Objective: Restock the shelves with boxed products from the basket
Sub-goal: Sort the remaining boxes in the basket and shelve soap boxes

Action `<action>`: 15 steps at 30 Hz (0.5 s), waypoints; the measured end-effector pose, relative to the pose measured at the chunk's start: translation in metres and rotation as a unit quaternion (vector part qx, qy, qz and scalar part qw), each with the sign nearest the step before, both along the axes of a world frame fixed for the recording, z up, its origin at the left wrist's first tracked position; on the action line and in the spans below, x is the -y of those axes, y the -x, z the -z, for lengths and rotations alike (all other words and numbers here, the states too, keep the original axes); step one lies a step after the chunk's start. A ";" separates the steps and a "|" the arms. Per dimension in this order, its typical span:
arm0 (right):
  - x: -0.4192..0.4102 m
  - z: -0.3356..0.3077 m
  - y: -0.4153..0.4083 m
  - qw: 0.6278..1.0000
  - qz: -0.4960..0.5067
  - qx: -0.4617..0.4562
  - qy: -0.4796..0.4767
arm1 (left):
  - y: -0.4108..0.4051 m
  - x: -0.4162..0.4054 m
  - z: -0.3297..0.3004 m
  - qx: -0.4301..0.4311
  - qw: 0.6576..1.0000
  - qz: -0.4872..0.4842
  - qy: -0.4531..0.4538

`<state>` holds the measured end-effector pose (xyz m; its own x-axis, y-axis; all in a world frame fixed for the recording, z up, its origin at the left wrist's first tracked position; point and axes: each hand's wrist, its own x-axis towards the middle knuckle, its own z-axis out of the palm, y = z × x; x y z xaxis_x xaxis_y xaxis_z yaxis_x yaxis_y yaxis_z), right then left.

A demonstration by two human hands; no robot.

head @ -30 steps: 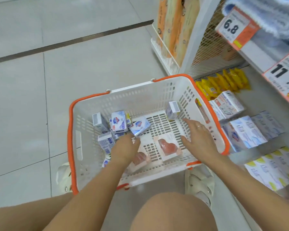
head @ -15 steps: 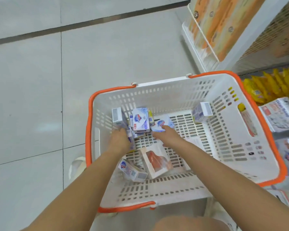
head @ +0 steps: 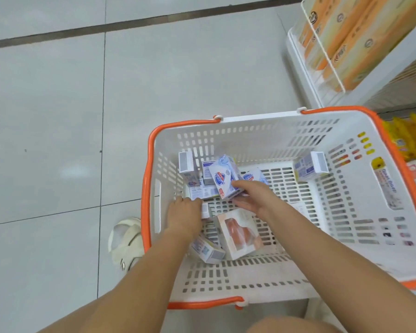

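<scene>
A white basket (head: 255, 131) with an orange rim stands on the floor, holding several small white-and-blue soap boxes. My right hand (head: 252, 197) grips one blue-and-white soap box (head: 223, 180) by its lower edge, tilted up above the pile at the basket's left. My left hand (head: 185, 213) presses down on another small white box (head: 205, 211) beside it, fingers curled over it. A pink-windowed box (head: 238, 233) lies below my hands, with a further soap box (head: 207, 249) to its left. One box (head: 310, 165) leans at the far right wall.
A white shelf unit with orange packs (head: 341, 44) stands at upper right. Yellow packets (head: 408, 135) and boxed goods lie on the low shelf right of the basket. A white sandal (head: 125, 241) rests on the tiled floor left of the basket.
The view swung left, away from the shelf. My right hand crossed from the basket's right side to the left pile and took hold of a soap box; my left hand moved onto a box.
</scene>
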<state>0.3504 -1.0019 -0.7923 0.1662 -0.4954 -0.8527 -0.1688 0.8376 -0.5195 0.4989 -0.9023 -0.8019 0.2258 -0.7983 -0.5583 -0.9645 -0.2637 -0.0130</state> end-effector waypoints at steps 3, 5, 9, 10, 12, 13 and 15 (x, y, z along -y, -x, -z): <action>-0.009 -0.024 0.031 0.999 0.044 0.017 0.024 | 0.003 0.004 -0.019 -0.129 0.984 -0.118 0.025; -0.017 -0.047 0.055 0.996 0.080 0.018 0.033 | 0.010 0.007 -0.038 -0.221 0.954 -0.195 0.058; -0.030 -0.101 0.102 0.988 0.147 0.029 0.043 | 0.032 0.016 -0.100 -0.352 0.893 -0.233 0.160; -0.035 -0.117 0.112 0.986 0.153 0.039 0.046 | 0.042 0.019 -0.119 -0.389 0.871 -0.229 0.193; -0.047 -0.147 0.129 0.985 0.152 0.060 0.056 | 0.064 0.025 -0.158 -0.458 0.823 -0.221 0.253; -0.053 -0.163 0.136 0.985 0.149 0.067 0.064 | 0.076 0.027 -0.178 -0.480 0.805 -0.213 0.277; -0.065 -0.195 0.147 0.979 0.159 0.102 0.078 | 0.099 0.027 -0.211 -0.508 0.775 -0.175 0.331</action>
